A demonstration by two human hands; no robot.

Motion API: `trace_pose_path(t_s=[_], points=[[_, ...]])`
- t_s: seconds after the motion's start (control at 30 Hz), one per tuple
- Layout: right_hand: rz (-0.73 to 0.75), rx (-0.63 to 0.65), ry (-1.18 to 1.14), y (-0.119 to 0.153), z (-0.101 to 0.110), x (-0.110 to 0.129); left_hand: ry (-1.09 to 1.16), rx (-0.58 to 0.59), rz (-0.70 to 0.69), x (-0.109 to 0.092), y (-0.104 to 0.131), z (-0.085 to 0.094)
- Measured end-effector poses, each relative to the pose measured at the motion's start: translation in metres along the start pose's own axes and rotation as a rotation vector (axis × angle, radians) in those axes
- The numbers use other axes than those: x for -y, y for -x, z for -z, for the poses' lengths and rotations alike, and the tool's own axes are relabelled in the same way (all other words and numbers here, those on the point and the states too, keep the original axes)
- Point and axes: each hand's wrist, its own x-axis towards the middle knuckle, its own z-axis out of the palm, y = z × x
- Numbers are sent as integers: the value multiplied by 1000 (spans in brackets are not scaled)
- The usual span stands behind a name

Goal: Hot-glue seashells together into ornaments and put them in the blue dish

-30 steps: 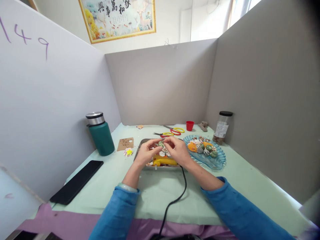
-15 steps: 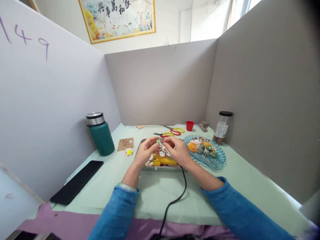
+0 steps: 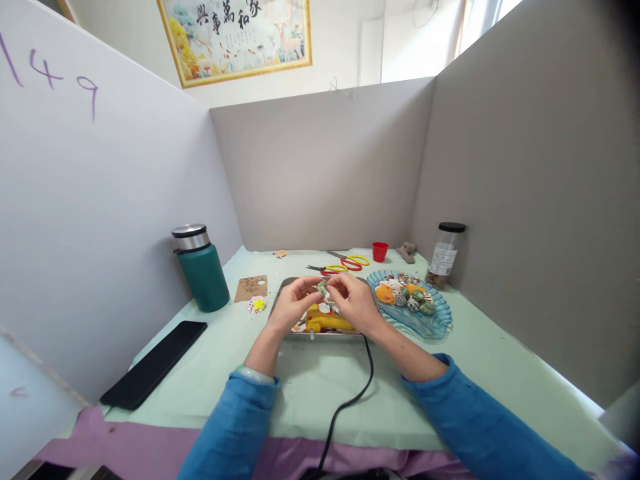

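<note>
Above a metal tray (image 3: 280,288), my left hand (image 3: 293,305) pinches a small green speckled ball (image 3: 321,287) between thumb and fingers. My right hand (image 3: 354,304) is closed at the ball's right side, its thumb and fingertips pressed together; whatever is in that pinch is too small to make out. Below the hands, a yellow glue gun (image 3: 330,323) lies along the tray's front with its nozzle to the left. Small pale pieces (image 3: 324,307) lie behind it, partly covered by my fingers.
A blue plate (image 3: 437,320) with speckled balls and orange pieces stands at the right. Behind the tray lie scissors (image 3: 353,265) and a red cup (image 3: 380,252). At the left are a green bottle (image 3: 204,280), a brown card (image 3: 251,289) and a phone (image 3: 155,363). A black cord (image 3: 350,403) runs forward.
The green ball has turned and shows more fully between my fingertips. My left fingers and thumb have closed in around it; both wrists stay nearly in place.
</note>
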Motion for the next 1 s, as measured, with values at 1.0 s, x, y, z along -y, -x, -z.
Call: trace_pose_path(t_s=[1.0], points=[[96,14,-33,2,1,2,-44,2,-14,-4,1,-3]])
